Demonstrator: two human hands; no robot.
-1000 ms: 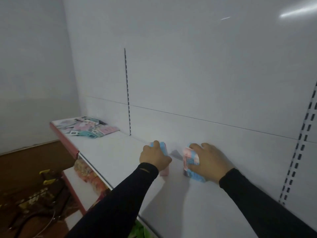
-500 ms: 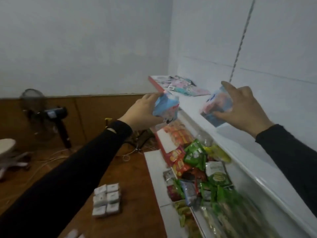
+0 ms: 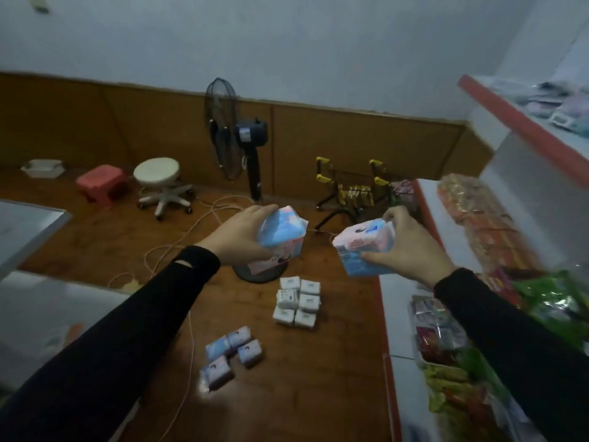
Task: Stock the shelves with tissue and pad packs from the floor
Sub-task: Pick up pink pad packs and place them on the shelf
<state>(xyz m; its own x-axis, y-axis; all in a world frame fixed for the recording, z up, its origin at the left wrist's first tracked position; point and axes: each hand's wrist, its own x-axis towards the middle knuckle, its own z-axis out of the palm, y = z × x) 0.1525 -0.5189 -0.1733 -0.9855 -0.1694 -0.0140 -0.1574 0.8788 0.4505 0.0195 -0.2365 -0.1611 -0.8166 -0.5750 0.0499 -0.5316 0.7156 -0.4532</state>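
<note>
Gripping one blue-and-pink pad pack (image 3: 280, 240) in the left hand (image 3: 236, 236) and a second pack (image 3: 363, 250) in the right hand (image 3: 411, 247), fingers curled round each, the person holds both in the air above the wooden floor (image 3: 318, 378), probably so two go up per trip. Taking the standing fan (image 3: 237, 148) as landmark: the left pack hides its base, white tissue packs (image 3: 296, 301) lie just in front of it, more pad packs (image 3: 231, 355) nearer still, and the shelves (image 3: 522, 129) stand well to its right.
</note>
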